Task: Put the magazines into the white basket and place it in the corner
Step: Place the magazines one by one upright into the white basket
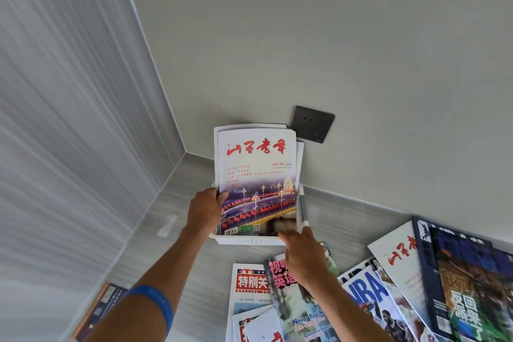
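Note:
A white basket [249, 240] stands on the floor near the corner of the room. Several magazines stand upright in it; the front one [256, 175] has a white cover with red characters and a night street photo. My left hand [206, 209] grips that stack at its left edge. My right hand [304, 254] hovers at the basket's near right corner, fingers curled, its fingertips blurred at the stack's lower edge. More magazines lie spread on the floor: a red-titled pile [255, 286], an NBA cover [372, 294] and dark covers [460, 280] at the right.
A dark wall socket [312, 123] sits just behind the basket. Two grey walls meet at the corner [185, 151] left of the basket. Another magazine [102, 305] lies at the lower left by the wall. A blue band circles my left wrist.

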